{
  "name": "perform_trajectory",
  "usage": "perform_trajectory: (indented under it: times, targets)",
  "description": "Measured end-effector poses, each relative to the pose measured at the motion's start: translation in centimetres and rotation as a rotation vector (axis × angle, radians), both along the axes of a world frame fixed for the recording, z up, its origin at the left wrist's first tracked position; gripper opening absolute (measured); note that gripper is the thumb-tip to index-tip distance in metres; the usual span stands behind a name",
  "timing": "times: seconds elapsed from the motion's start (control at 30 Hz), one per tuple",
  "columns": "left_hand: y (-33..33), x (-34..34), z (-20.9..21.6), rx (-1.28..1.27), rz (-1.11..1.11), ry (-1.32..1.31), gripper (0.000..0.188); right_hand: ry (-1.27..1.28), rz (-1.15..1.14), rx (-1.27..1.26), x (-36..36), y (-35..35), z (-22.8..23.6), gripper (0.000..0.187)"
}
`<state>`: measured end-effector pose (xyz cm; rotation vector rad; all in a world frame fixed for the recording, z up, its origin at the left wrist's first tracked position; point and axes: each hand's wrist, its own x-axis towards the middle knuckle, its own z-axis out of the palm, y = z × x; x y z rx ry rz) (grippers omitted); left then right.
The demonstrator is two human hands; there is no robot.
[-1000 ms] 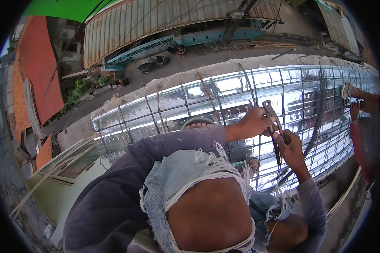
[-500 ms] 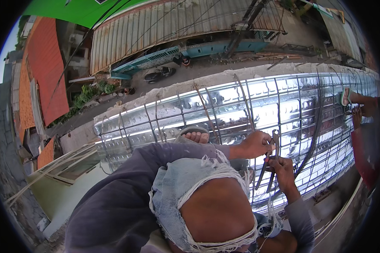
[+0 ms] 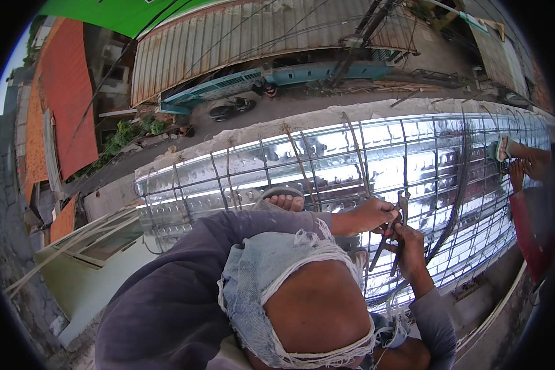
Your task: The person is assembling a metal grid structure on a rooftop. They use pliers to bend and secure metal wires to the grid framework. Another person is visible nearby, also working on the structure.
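A pair of dark metal pincers with long handles, one marked with red, stands tilted above a steel mesh. My right hand is closed around the pincers below their jaws. Close beside it, my left hand is closed, its fingertips pinched together against the upper part of the tool. Whether those fingers grip the pincers or a thin wire is hidden. Beneath both hands, the mesh lies over shiny ribbed metal decking.
My sandalled foot rests on the mesh, and my knee in torn jeans fills the near middle. Rusty bars stick up along the far concrete edge, with a street below. At right are a co-worker's hand and foot.
My right hand has shifted slightly up the pincers, closer to my left hand. My left hand has come down a little. At right, the co-worker's hand has moved slightly toward their foot.
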<state>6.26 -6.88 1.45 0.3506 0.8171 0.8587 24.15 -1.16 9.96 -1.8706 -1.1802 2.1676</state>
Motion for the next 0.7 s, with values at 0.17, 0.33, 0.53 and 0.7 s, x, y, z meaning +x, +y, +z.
perform_trajectory:
  times: [0.17, 0.33, 0.53, 0.7]
  targets:
    - [-0.3, -1.1, 0.1, 0.030, -0.007, -0.098, 0.033, 0.006, 0.005, 0.055, -0.9, 0.2, 0.9, 0.031]
    - [0.6, -0.8, 1.5, 0.029, 0.182, -0.207, 0.026, 0.056, -0.051, 0.166, -3.0, 0.9, 2.1, 0.032]
    - [-0.2, -1.4, 1.5, -0.033, 0.079, -0.319, 0.030, 0.166, -0.145, 0.325, -3.8, 4.1, 2.5, 0.036]
    - [-1.4, 0.4, 2.1, -0.003, -0.033, -0.407, 0.025, 0.329, -0.316, 0.336, -3.5, 7.3, 5.6, 0.037]
